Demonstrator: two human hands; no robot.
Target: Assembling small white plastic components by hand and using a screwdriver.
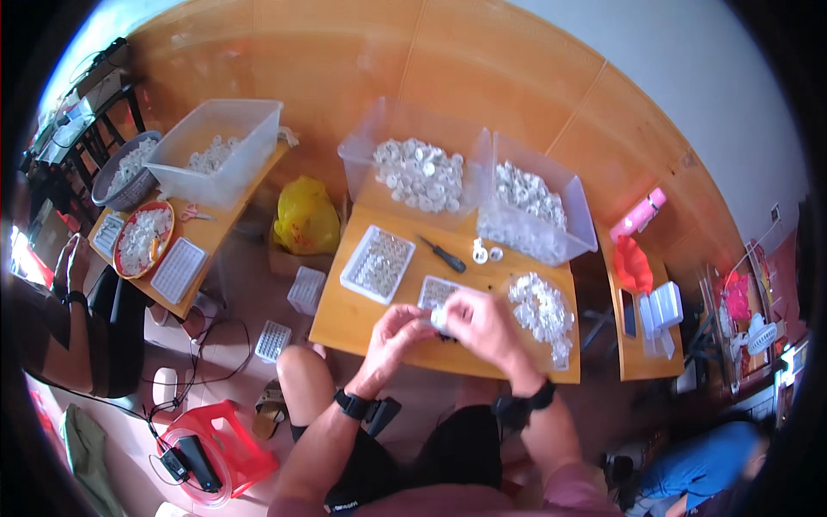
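Observation:
My left hand [398,336] and my right hand [482,326] meet over the table's near edge, fingers closed. Between their fingertips is a small white part [439,321], mostly covered, its exact kind unclear. Just beyond them is a small white tray [429,293], partly hidden by my right hand. A larger white tray [348,279] of small metallic-looking pieces lies to the left. A dark-handled screwdriver [448,259] points away to the left, beside small round white parts [480,252]. Right of my right hand spreads a heap of translucent white pieces [541,312].
Two clear bins [353,177] [527,245] of white round parts stand at the back. Right, a side bench [650,364] holds a pink bottle [639,214] and red dish [632,265]. Left are a yellow bag [307,217], another person's hand [76,265] and a red stool [244,448].

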